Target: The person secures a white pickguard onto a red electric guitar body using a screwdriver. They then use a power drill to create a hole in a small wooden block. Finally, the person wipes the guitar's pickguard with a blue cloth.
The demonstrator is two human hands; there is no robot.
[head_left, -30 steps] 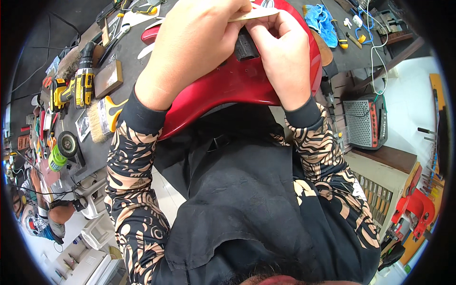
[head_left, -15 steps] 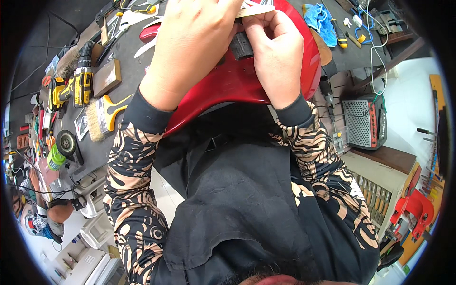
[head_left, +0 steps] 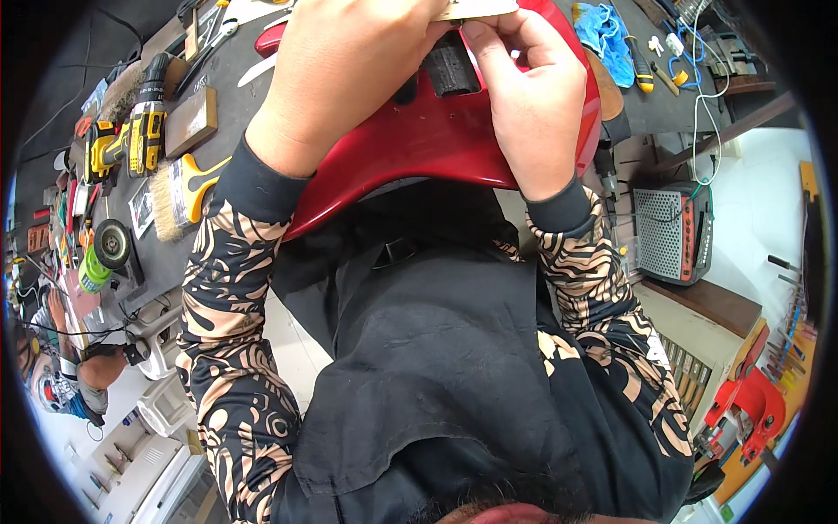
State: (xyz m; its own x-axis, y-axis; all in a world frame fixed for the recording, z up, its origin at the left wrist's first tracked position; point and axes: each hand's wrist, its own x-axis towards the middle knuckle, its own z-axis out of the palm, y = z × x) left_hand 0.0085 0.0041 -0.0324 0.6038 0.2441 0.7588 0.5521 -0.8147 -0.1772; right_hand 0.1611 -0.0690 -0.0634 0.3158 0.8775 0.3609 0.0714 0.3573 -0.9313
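Observation:
A glossy red electric guitar body [head_left: 419, 148] lies across the bench edge in front of me, with a dark rectangular cavity [head_left: 454, 72] in its face. Above that cavity, a thin cream plate [head_left: 478, 10] is held at the top edge of the picture. My left hand [head_left: 349, 74] reaches over the body and closes on the plate's left part, most of its fingers hidden or cut off. My right hand [head_left: 539, 109] has thumb and forefinger bent together at the plate's right underside. Anything small between those fingertips is hidden.
To the left lie a yellow-black cordless drill [head_left: 140, 131], a wide brush [head_left: 183, 196] and a wooden block [head_left: 192, 122]. A blue cloth [head_left: 604, 42] and yellow-black tool [head_left: 642, 68] are at far right. A grey-red speaker-like box [head_left: 672, 231] stands right. Another person [head_left: 74, 367] sits lower left.
My right hand has shifted slightly right and down, and the cream plate sits a little further right over the cavity. The whole view has also shifted slightly.

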